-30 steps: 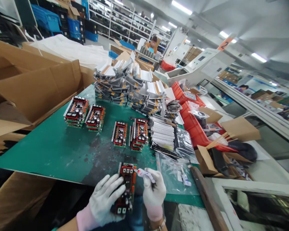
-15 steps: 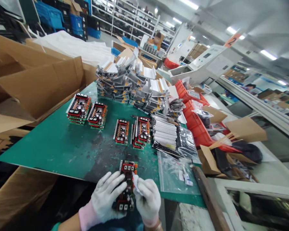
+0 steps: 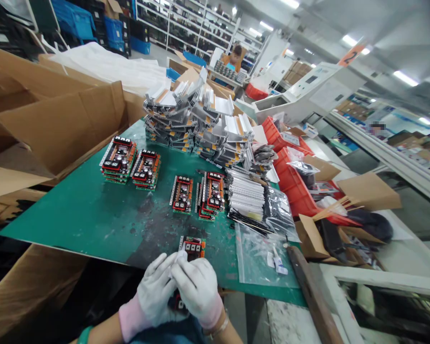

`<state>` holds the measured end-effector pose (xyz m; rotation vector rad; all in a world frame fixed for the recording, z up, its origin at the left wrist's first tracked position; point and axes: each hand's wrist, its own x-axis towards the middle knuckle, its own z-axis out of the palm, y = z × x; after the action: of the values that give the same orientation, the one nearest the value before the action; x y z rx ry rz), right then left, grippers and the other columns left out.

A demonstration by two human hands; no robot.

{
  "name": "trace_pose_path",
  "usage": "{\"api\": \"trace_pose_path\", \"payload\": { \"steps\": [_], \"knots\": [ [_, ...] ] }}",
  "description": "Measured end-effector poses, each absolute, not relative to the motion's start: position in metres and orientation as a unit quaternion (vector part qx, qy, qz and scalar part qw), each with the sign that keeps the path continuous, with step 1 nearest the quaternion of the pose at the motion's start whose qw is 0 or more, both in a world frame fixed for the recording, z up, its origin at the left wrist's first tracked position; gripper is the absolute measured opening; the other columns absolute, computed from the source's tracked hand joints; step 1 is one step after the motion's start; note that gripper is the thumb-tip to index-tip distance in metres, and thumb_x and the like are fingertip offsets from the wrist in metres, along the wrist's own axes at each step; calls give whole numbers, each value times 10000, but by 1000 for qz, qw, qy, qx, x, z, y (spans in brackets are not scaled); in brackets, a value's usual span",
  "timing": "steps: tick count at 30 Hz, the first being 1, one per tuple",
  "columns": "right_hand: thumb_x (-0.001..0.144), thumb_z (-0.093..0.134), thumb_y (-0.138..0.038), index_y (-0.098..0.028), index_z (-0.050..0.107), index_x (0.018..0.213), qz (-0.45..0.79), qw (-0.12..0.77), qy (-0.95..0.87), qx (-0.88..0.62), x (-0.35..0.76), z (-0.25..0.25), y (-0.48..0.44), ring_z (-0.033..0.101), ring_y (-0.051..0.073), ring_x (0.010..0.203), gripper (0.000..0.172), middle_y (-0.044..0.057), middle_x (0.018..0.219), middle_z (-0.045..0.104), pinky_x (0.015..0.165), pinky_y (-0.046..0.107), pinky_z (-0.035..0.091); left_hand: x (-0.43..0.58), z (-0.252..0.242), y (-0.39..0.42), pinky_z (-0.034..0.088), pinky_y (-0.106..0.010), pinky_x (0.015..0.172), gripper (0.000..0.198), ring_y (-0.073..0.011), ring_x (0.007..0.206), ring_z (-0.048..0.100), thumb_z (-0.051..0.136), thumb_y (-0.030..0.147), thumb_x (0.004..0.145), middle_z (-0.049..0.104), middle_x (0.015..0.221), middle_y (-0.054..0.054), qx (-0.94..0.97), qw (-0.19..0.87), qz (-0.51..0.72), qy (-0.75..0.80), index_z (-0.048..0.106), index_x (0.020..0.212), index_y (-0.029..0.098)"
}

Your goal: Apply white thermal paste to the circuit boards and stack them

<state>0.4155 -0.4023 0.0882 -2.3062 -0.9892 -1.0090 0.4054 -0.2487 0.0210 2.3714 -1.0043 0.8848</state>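
Both my hands wear white gloves at the near edge of the green mat [image 3: 86, 215]. My left hand [image 3: 153, 292] wraps around a red and black circuit board [image 3: 191, 247], whose far end pokes out onto the mat. My right hand [image 3: 198, 289] lies curled over the middle of the same board, covering most of it. A small white tube it held a moment ago is hidden under its fingers.
Stacks of similar circuit boards [image 3: 119, 159] lie further back, behind them a heap of aluminium heat sinks [image 3: 195, 124]. A clear bag [image 3: 260, 255] with small tubes lies right of my hands. Red bins [image 3: 290, 186], open cardboard boxes [image 3: 57, 124] and a wooden bar [image 3: 308, 291] surround the mat.
My right hand moved left from beside the board to on top of it, taking the white tube out of sight. The left hand kept its grip on the board.
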Motion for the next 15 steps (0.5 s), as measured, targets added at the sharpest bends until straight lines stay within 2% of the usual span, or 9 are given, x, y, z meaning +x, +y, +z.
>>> {"api": "trace_pose_path", "payload": {
  "steps": [4, 7, 12, 15],
  "knots": [
    [981, 467, -133, -158, 659, 1069, -358, 244, -351, -830, 410, 89, -408, 663, 152, 668, 213, 76, 856, 766, 578, 297, 514, 405, 23, -250, 266, -403, 1180, 689, -277, 1193, 606, 606, 553, 796, 699, 1171, -165, 848, 218, 320, -363, 546, 1284, 70],
    [961, 524, -119, -174, 654, 1066, -354, 284, -325, -830, 401, 84, -421, 688, 151, 694, 176, 75, 880, 768, 607, 281, 535, 405, 23, -250, 205, -405, 1209, 659, -266, 1206, 594, 615, 566, 788, 696, 1194, -127, 852, 213, 305, -368, 578, 1266, 113],
    [963, 540, -208, -237, 648, 994, -337, 470, -81, -812, 381, 73, -440, 709, 152, 738, 116, 24, 850, 732, 632, 260, 574, 404, 19, -249, 210, -410, 1205, 597, -263, 1225, 584, 601, 608, 790, 686, 1227, -92, 851, 242, 296, -360, 615, 1220, 194],
    [962, 551, -273, -226, 665, 909, -277, 521, -34, -807, 370, 73, -441, 694, 141, 662, 134, 7, 778, 706, 584, 230, 564, 404, 20, -251, 234, -393, 1196, 586, -253, 1191, 613, 610, 624, 786, 701, 1203, -81, 851, 264, 294, -347, 618, 1204, 212]
  ]
}}
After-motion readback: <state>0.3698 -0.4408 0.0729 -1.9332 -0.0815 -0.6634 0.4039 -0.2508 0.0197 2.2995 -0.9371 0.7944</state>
